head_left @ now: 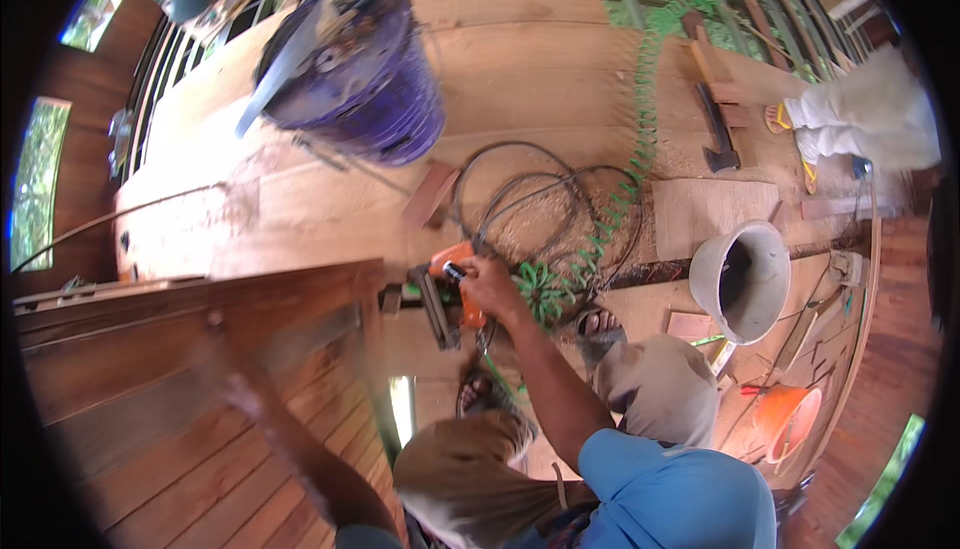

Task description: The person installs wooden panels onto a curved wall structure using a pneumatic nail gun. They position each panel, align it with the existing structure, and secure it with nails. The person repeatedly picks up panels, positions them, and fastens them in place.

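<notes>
One hand (487, 284), the right, is wrapped tight around the grip of an orange nail gun (452, 294), whose dark nose presses at the end of a reddish plank wall (200, 369) near the middle of the plank floor (560, 69). The left arm runs blurred along the planks at the lower left, and its hand (225, 374) is too smeared to tell whether it holds anything. Two sandalled feet show beneath the tool. A green coiled air hose (640, 129) trails from the gun toward the far edge of the floor, looping beside a tangle of black cable (520, 199). To the right stands a grey bucket (745, 279), with an orange bucket (785, 419) nearer the right edge. Farther off sits a purple cable reel (360, 79), and at the far right corner another person in white (870, 114) crouches near a hammer (718, 134).
</notes>
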Action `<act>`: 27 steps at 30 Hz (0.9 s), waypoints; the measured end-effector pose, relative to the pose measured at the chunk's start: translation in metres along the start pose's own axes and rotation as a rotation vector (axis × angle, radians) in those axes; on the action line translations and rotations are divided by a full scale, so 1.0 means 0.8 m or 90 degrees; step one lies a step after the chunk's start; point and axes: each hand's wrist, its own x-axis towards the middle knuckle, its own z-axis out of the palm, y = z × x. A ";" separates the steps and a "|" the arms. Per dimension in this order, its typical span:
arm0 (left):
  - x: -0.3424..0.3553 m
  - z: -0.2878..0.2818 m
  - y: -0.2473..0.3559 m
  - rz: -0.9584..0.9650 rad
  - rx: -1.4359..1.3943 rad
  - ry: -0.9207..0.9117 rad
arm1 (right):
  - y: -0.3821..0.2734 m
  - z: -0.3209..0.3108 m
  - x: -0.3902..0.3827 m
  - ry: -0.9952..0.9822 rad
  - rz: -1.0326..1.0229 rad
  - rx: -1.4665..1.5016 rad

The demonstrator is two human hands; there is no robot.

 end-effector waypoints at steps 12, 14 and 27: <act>-0.162 -0.206 0.180 -0.696 -0.116 -0.716 | -0.221 -0.163 -0.253 -0.188 0.132 -0.069; -0.183 -0.290 0.231 -0.509 -0.184 -0.786 | -0.249 -0.206 -0.284 -0.261 0.158 -0.116; -0.127 -0.446 0.251 -0.732 -0.572 -0.621 | -0.360 -0.339 -0.467 -0.251 0.263 -0.118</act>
